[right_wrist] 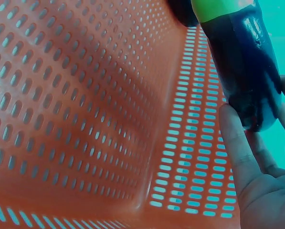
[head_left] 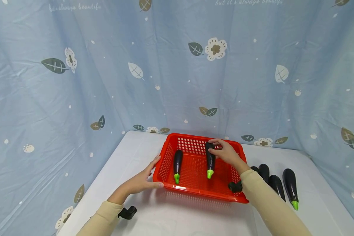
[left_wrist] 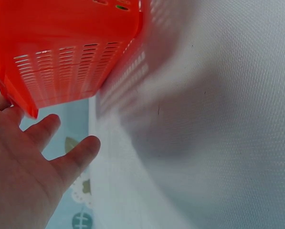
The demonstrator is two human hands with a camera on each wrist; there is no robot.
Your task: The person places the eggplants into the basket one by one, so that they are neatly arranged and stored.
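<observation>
A red plastic basket (head_left: 194, 190) with slotted walls stands on the white table. Inside, toward its left wall, lies a dark purple eggplant (head_left: 178, 162) with its green stem end toward the person. Over the right half of the basket, my right hand (head_left: 225, 152) pinches a second eggplant (head_left: 210, 160) by its far end, green end pointing toward the person. In the right wrist view, thumb and fingers flank the dark end of that eggplant (right_wrist: 247, 67). My left hand (head_left: 140, 180) has its fingers spread against the basket's left side, fingertips at the rim in the left wrist view.
Several more eggplants (head_left: 290, 183) lie on the table right of the basket, some partly hidden by the right sleeve (head_left: 262, 193). Black wrist cameras (head_left: 127, 213) sit at both wrists. A blue patterned curtain (head_left: 171, 82) hangs behind and along the sides of the table.
</observation>
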